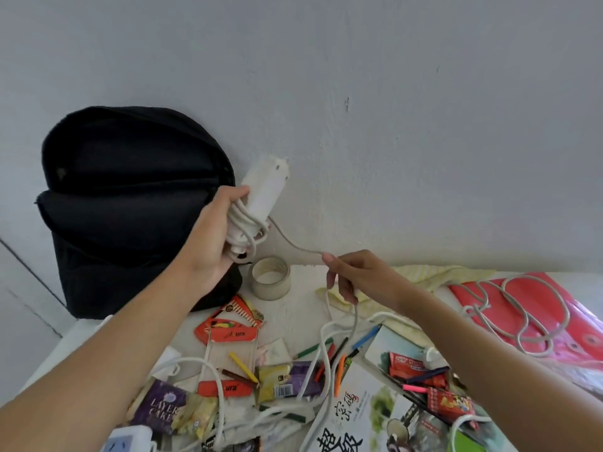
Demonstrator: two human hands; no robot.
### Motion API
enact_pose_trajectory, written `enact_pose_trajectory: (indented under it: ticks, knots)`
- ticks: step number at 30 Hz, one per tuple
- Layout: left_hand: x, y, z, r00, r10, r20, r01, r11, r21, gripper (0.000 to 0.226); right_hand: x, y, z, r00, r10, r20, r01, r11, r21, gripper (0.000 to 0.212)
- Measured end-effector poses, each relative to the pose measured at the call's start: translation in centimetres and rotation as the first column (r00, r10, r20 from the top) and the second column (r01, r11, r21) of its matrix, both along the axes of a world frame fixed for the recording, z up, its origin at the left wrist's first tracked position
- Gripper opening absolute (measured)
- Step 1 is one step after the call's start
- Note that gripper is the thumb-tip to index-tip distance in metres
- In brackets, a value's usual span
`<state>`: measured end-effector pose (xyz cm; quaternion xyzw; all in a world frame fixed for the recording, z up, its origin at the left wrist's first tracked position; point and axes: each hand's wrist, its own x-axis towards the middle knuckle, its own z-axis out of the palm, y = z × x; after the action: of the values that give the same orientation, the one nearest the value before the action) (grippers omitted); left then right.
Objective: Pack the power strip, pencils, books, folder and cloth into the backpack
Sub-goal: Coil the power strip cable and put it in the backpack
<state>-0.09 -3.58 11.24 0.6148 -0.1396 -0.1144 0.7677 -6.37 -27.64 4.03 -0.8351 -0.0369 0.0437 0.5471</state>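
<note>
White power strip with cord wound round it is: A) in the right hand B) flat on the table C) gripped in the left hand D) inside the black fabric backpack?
C: the left hand grips the white power strip; the right hand holds only its cord.

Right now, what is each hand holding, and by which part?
Left hand grips the white power strip at its cord-wrapped lower end. Right hand pinches the strip's loose cord partway along.

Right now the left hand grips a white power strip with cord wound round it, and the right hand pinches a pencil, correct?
Not quite. The head view shows the right hand holding the loose cord, not a pencil. The left hand does grip the white power strip with cord wound round it.
</note>
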Motion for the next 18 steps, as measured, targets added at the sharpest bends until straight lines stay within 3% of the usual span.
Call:
enact_pose_trajectory:
  ticks: [2,5,7,9,12,15,18]
  knots:
    - [0.0,0.9,1.2,0.997,0.072,0.014,-0.072,0.997,-0.005,0.033,-1.1,0.5,0.7,0.998,0.042,-0.048,-0.047,0.992,-0.117,0.062]
    - [0.4,2.4,1.1,0.971,0.175,0.164,-0.202,0.966,0.164,0.042,-2.6,1.8,1.2,0.998,0.053,0.017,-0.045,0.950,-0.309,0.044]
    - [0.3,3.3,0.0,0.942,0.177,0.286,-0.284,0.874,0.394,0.059,-3.5,2.6,2.0,0.982,0.083,0.170,-0.007,0.913,-0.407,0.037]
    - [-0.5,4.0,-1.0,0.924,0.131,0.360,-0.333,0.740,0.585,0.060,-3.9,3.3,3.3,0.939,0.153,0.307,0.011,0.881,-0.472,0.031]
    - [-2.1,4.4,-2.0,0.918,0.012,0.395,-0.310,0.641,0.702,0.055,-4.2,4.4,5.3,0.848,0.224,0.480,0.073,0.848,-0.525,0.025]
    - [-3.6,4.5,-1.9,0.910,-0.094,0.404,-0.238,0.679,0.695,0.065,-4.0,4.9,6.9,0.750,0.150,0.644,0.188,0.885,-0.426,0.027]
    - [-5.2,4.1,-1.0,0.901,-0.195,0.388,-0.118,0.751,0.650,0.067,-3.4,5.1,8.3,0.706,0.120,0.698,0.208,0.907,-0.366,0.025]
